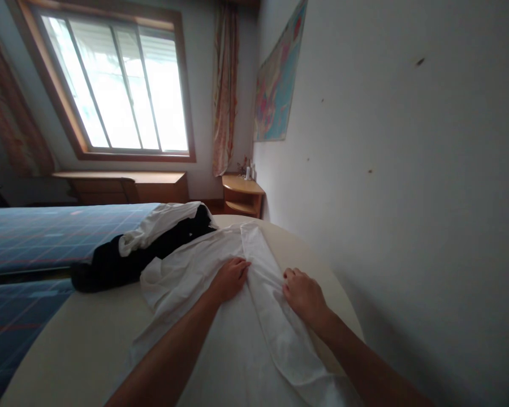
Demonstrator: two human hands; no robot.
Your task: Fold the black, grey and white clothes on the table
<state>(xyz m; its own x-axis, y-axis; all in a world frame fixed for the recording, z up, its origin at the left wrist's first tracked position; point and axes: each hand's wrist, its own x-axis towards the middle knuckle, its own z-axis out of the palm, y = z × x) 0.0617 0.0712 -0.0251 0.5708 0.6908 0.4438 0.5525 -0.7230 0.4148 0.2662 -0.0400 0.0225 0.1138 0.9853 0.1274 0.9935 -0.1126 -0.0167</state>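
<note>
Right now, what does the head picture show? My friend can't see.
A person's left hand rests on a white cloth garment, right hand at its edge, atop a round cream table. Heaped black and white clothes lie left; behind is a wood-framed window.

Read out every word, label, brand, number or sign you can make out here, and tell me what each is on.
None can be read.
Map-like poster on the wall: any lettering is too blurred.
Small white container on the corner shelf: too small to tell.
Spread white cloth: no lettering shows.
</note>
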